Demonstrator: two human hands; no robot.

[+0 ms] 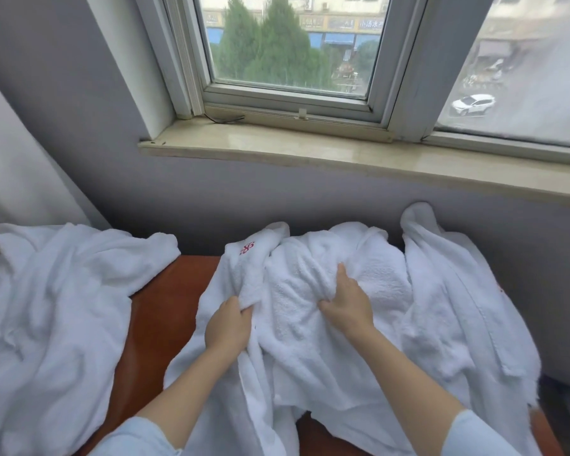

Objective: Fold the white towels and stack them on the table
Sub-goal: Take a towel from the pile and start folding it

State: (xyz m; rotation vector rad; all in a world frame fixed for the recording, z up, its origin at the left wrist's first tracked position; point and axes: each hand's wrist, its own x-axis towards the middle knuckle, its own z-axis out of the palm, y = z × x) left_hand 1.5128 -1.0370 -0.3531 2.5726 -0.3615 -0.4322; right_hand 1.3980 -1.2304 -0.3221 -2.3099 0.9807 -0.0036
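Note:
A heap of crumpled white towels (297,330) covers the middle and right of the brown wooden table (158,311). One towel carries a small red embroidered mark (247,248) near the wall. My left hand (227,325) grips a fold of a towel at the heap's left side. My right hand (344,301) is dug into the cloth at the heap's centre, fingers curled round a bunched fold. Another rumpled white towel (50,307) lies spread over the table's left end, apart from the heap.
A grey wall and a stone windowsill (343,153) run right behind the table. A white curtain (17,166) hangs at the far left. A further white towel (458,291) drapes against the wall at the right.

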